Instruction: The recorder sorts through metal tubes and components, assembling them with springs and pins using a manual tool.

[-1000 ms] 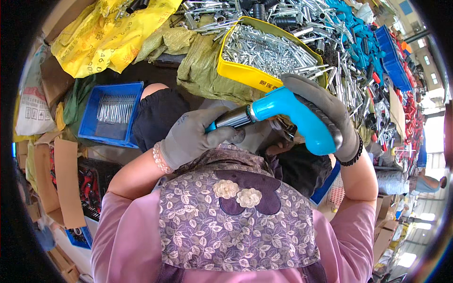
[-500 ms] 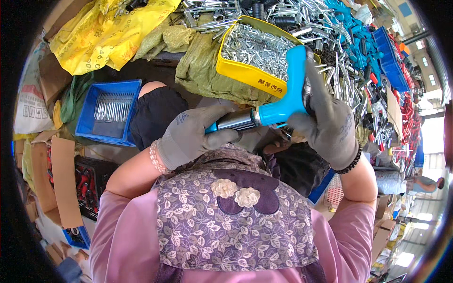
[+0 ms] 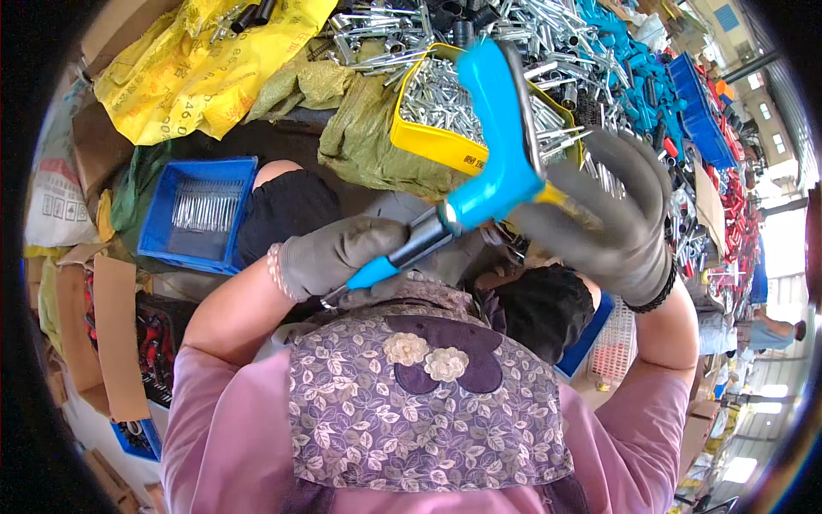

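Note:
Slanting up to the right in front of my chest is a blue pistol-shaped tool [image 3: 499,128] with a black strip along its handle and a dark metal tube below. My gloved left hand [image 3: 347,253] is closed round the tube's lower end, by a blue sleeve piece. Just right of the handle's lower bend, my gloved right hand [image 3: 612,214] is smeared by motion, its fingers unclear. Between that hand and the tool shows a narrow yellow piece [image 3: 565,204]; whether it is held or part of the tool I cannot tell.
Beyond the tool stands a yellow bin [image 3: 432,146] of small metal pins. Loose metal parts [image 3: 548,34] and blue handles [image 3: 646,94] are heaped behind it. On the left is a blue crate [image 3: 158,210] with a row of metal rods, below a yellow sack [image 3: 197,77].
My right hand has come off the blue handle and moved right. The tool's handle end has swung up and left, while my left hand still grips the tube. The yellow piece now shows.

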Available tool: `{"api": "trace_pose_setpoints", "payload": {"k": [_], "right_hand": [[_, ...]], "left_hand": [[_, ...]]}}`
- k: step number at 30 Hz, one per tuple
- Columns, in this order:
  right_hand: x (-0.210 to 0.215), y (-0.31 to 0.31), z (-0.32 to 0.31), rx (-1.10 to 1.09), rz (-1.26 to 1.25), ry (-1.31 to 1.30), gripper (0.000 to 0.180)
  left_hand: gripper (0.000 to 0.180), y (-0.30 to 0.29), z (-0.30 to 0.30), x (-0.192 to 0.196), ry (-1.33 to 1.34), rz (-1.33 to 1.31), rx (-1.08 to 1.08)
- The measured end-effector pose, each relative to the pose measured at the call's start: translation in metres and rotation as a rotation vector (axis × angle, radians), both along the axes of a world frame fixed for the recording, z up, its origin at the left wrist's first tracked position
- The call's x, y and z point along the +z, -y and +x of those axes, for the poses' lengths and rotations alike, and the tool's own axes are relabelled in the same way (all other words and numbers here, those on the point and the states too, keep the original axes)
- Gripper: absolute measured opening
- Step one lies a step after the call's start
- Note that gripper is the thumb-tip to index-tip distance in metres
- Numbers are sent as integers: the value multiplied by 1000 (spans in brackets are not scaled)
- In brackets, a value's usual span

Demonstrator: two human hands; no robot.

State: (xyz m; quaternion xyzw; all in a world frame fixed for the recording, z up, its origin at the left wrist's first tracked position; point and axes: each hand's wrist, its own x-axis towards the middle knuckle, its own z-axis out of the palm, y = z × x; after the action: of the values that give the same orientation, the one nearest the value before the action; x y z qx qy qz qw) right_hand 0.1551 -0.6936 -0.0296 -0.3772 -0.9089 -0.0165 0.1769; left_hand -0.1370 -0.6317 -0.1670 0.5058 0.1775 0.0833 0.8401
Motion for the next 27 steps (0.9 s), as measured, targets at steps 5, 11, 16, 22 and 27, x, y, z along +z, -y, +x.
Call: {"api": "trace_pose_setpoints", "payload": {"k": [5,11,16,22,27], "right_hand": [[-19,0,10,-210,-619,-219,42],[-58,6,-3,-32,-418,205,42],[-147,26,21,-428,-1000,-551,41],[-112,8,11,152,-31,197,37],[-133,35,-8,-433,-1326,-789,43]], "left_hand": [[61,-6,9,13,-85,471,1],[84,-18,12,-2,-72,1135,-23],[96,-14,25,-20,-241,680,-449],[89,-28,7,-95,198,684,-523],[81,-28,19,-3,-780,1453,-321]]}}
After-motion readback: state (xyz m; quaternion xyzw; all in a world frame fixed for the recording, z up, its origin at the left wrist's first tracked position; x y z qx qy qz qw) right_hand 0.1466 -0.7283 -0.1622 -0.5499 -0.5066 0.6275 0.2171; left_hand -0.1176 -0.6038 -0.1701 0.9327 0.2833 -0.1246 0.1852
